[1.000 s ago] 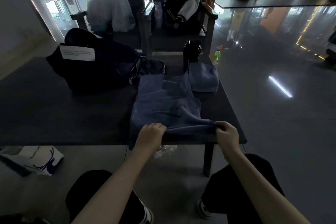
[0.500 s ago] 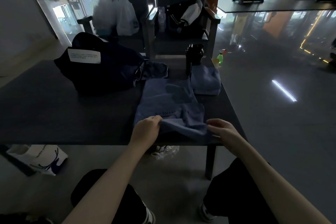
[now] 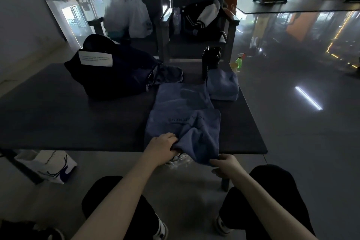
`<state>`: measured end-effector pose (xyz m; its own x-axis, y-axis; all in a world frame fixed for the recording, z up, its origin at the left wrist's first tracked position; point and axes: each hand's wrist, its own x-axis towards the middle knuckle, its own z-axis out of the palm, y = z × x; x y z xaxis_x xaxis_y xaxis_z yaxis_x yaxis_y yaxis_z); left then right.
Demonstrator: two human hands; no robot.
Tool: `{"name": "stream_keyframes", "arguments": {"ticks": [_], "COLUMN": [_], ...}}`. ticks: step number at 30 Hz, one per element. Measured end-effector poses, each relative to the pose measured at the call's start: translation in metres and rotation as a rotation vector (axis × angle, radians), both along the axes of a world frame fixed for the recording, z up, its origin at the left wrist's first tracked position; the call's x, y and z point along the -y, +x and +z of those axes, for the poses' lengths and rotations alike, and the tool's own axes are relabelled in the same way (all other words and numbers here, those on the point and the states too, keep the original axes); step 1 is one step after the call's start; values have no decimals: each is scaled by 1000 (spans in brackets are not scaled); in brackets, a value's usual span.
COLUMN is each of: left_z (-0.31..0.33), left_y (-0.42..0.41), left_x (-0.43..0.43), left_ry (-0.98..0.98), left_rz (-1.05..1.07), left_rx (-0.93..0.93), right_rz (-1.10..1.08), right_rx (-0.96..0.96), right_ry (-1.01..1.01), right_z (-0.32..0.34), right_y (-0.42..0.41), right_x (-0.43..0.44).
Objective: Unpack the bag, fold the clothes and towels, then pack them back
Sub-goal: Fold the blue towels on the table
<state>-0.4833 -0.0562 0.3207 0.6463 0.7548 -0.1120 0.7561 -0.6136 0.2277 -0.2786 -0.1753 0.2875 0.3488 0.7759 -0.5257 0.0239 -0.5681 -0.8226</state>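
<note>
Blue shirt (image 3: 183, 115) lies at table's (image 3: 58, 115) near edge, dark print upside down, unreadable. Left hand (image 3: 161, 147) & right hand (image 3: 224, 163) both grip its near hem. Bag (image 3: 116, 76) far left w/ white label (image 3: 95, 60), text too small.

Blue shirt (image 3: 181, 109) flat on table beside dark bag (image 3: 115, 76).

Head camera looks forward and down, close over the table (image 3: 78, 122)
</note>
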Motion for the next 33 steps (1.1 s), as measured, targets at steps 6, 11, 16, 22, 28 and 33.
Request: {"name": "stream_keyframes", "arguments": {"ticks": [6,11,16,22,28,33], "left_z": [-10,-12,-11,-13,-30,-37], "left_y": [-5,-5,2,1,-8,-17], "left_x": [0,1,4,-12,-27,-42], "left_ry": [10,1,-11,48,-69,-12], "left_rz": [-27,-46,-21,180,346,509], "left_rx": [-43,-38,6,5,-47,36], "right_rz": [-158,-243,-43,-15,350,493], "right_rx": [-182,110,393,716,857,1020], "right_ry": [79,137,-47,140,58,-13], "right_z": [11,20,22,32,19,-5], "right_y": [25,55,54,42,43,51], "right_x": [5,8,6,-24,-76,-91]}}
